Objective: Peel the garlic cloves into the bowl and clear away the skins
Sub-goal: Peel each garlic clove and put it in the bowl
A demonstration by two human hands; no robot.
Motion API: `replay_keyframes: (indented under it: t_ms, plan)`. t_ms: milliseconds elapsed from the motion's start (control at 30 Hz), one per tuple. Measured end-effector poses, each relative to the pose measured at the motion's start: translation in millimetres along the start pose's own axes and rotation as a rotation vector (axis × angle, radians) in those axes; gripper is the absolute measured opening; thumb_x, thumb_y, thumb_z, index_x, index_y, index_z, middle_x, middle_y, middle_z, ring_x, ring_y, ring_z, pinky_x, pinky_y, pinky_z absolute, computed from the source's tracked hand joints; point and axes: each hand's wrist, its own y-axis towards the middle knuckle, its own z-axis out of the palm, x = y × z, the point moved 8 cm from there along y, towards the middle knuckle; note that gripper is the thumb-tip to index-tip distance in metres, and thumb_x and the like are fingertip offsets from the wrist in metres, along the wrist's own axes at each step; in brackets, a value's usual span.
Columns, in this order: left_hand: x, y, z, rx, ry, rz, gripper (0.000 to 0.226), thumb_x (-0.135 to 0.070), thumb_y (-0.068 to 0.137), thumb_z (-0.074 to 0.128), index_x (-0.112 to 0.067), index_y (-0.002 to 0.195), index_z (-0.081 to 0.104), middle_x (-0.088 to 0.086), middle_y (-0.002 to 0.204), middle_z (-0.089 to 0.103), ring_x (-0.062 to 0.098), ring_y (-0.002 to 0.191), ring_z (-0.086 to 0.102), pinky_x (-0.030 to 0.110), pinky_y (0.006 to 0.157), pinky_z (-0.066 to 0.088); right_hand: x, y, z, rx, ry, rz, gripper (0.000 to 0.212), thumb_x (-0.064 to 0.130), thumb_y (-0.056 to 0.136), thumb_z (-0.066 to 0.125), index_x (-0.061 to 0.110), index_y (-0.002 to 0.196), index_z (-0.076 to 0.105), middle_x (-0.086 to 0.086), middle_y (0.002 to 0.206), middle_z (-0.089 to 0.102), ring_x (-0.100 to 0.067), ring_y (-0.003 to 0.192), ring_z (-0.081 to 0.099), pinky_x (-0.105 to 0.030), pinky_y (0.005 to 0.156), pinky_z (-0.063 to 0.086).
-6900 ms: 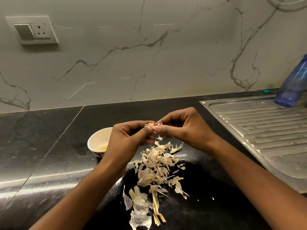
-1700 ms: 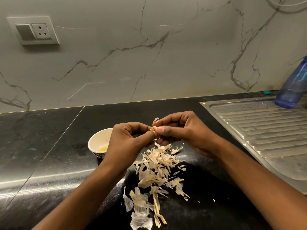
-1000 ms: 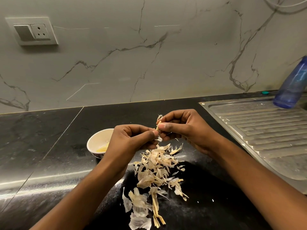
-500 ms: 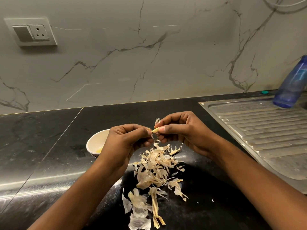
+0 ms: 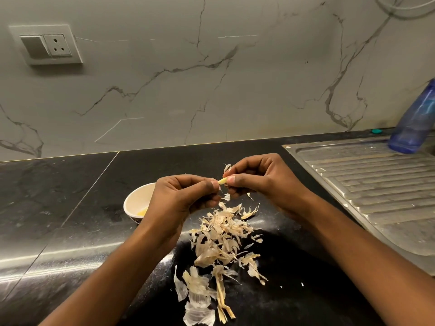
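Pale garlic clove [image 5: 222, 181] pinched between left hand [image 5: 182, 198] and right hand [image 5: 263, 182].

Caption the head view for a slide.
Left hand and right hand pinch a garlic clove above the skins, beside the bowl on the black counter.

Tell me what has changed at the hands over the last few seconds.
The garlic clove now shows a bare yellow tip between the left hand and right hand, where skin covered it before. Both hands still pinch it above the skins. The bowl, skins and blue bottle stayed put.
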Motion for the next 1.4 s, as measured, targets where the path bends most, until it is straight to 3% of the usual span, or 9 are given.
replay_keyframes:
  t_ms: [167, 400, 533, 733, 867, 1033, 1133, 1400]
  plan:
    - [-2.7, -0.9, -1.3, -0.026, 0.137, 0.062, 0.007, -0.004, 0.089, 0.075, -0.001, 0.087, 0.081, 0.023, 0.083, 0.076, 0.029, 0.073, 0.073, 0.028, 0.067, 0.061, 5.0, -0.5, 1.6, -0.004, -0.127, -0.060, 0.012, 0.003, 0.091, 0.079, 0.001, 0.103, 0.080, -0.012, 0.091, 0.080, -0.028, 0.081, 0.078, -0.032, 0.076, 0.065]
    - [-4.0, -2.2, -1.7, -0.050, 0.265, 0.141, 0.012, 0.000, 0.090, 0.072, -0.002, 0.082, 0.080, 0.020, 0.074, 0.074, 0.025, 0.066, 0.068, 0.027, 0.064, 0.058, 6.3, -2.5, 12.9, 0.056, -0.133, -0.074, 0.017, 0.005, 0.090, 0.081, 0.001, 0.106, 0.080, -0.012, 0.095, 0.080, -0.030, 0.085, 0.079, -0.035, 0.078, 0.067]
    - [-2.7, -1.0, -3.8, -0.063, 0.149, 0.094, 0.017, 0.004, 0.091, 0.069, 0.002, 0.078, 0.079, 0.022, 0.071, 0.070, 0.023, 0.062, 0.063, 0.024, 0.059, 0.056, 3.3, -2.9, 14.0, 0.053, -0.024, -0.049, 0.017, 0.002, 0.090, 0.078, -0.002, 0.107, 0.079, -0.015, 0.097, 0.080, -0.035, 0.088, 0.078, -0.037, 0.080, 0.066]
    - [3.4, 0.9, 2.4, -0.021, -0.094, -0.043, 0.029, 0.010, 0.094, 0.060, 0.001, 0.072, 0.076, 0.018, 0.071, 0.065, 0.018, 0.057, 0.058, 0.022, 0.054, 0.052, -5.1, -2.9, 19.6, 0.081, 0.228, 0.027, 0.022, 0.006, 0.085, 0.076, 0.000, 0.107, 0.079, -0.020, 0.100, 0.079, -0.027, 0.085, 0.077, -0.035, 0.080, 0.065]
    - [5.5, 2.5, 0.5, -0.019, -0.114, -0.065, 0.026, 0.009, 0.095, 0.060, 0.002, 0.075, 0.076, 0.017, 0.072, 0.064, 0.019, 0.059, 0.058, 0.022, 0.056, 0.054, -6.6, -1.3, 16.0, 0.078, 0.387, 0.074, 0.021, 0.003, 0.086, 0.074, 0.001, 0.106, 0.080, -0.020, 0.099, 0.078, -0.024, 0.083, 0.076, -0.033, 0.079, 0.065]
    - [-0.4, 1.7, 0.7, 0.000, -0.094, -0.026, 0.005, -0.004, 0.081, 0.075, -0.001, 0.080, 0.080, 0.020, 0.079, 0.070, 0.022, 0.065, 0.065, 0.024, 0.060, 0.058, -11.3, 0.8, 12.3, 0.061, 0.362, 0.103, 0.023, 0.006, 0.089, 0.074, 0.001, 0.111, 0.079, -0.019, 0.097, 0.078, -0.023, 0.081, 0.074, -0.032, 0.077, 0.064]
    - [1.0, 1.6, 0.1, -0.007, -0.094, -0.034, 0.012, -0.008, 0.071, 0.078, -0.002, 0.082, 0.082, 0.023, 0.086, 0.074, 0.026, 0.070, 0.069, 0.025, 0.064, 0.061, -12.7, 1.7, 11.9, 0.052, 0.332, 0.113, 0.025, 0.007, 0.088, 0.075, 0.000, 0.111, 0.079, -0.021, 0.097, 0.077, -0.023, 0.081, 0.074, -0.033, 0.078, 0.065]
    - [-3.9, -1.3, -1.1, -0.026, -0.062, -0.013, 0.012, -0.010, 0.073, 0.078, -0.004, 0.082, 0.083, 0.025, 0.090, 0.076, 0.027, 0.075, 0.074, 0.026, 0.064, 0.062, -11.2, 1.5, 10.5, 0.048, 0.208, 0.097, 0.025, 0.010, 0.083, 0.079, 0.001, 0.106, 0.080, -0.024, 0.102, 0.077, -0.026, 0.083, 0.074, -0.034, 0.078, 0.066]
